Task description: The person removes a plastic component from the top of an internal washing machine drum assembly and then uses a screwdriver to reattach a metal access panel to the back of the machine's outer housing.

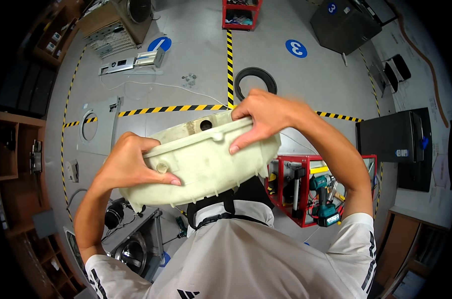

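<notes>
I hold a large cream plastic tub half [206,164], round and ribbed, raised in front of my chest with its rim tilted up. My left hand [129,167] grips its left wall, thumb across the outer face near a small round boss. My right hand [263,117] clamps over the upper right rim, fingers curled down the outside. A dark round hole shows at the top edge of the tub.
Below lies grey floor with yellow-black tape lines [230,55]. A black rubber ring [256,82] and a grey front panel [99,124] lie on it. A red tool cart [305,187] with a teal drill [323,199] stands to the right, a stripped washer body [134,244] at lower left.
</notes>
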A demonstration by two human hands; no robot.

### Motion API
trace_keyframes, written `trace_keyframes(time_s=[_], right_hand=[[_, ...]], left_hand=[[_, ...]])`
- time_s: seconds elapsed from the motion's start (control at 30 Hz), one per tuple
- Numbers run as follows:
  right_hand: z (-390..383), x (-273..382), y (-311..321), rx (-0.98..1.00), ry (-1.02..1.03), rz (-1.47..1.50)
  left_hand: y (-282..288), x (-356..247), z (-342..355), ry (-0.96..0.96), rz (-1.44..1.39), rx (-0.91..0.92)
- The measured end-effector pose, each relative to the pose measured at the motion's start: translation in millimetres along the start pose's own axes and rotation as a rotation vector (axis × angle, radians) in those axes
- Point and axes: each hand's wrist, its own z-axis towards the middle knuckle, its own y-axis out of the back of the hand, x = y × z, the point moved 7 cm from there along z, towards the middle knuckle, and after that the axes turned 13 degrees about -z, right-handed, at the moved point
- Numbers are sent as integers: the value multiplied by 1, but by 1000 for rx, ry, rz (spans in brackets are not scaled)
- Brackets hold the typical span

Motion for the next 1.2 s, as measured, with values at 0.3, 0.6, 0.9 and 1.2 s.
trace_keyframes(time_s=[0.3, 0.6, 0.9, 1.2], right_hand=[[-26, -47, 24, 215, -13, 172], [-23, -70, 16, 203, 228, 387], [19, -40, -31, 449, -93, 404], [61, 13, -73, 527, -91, 144]], left_hand=[[-1, -27, 77, -82, 91, 155], [-26, -9, 104, -66, 218, 87], [-25, 63, 47, -25, -25, -169], [-57, 145, -47, -221, -168, -732]])
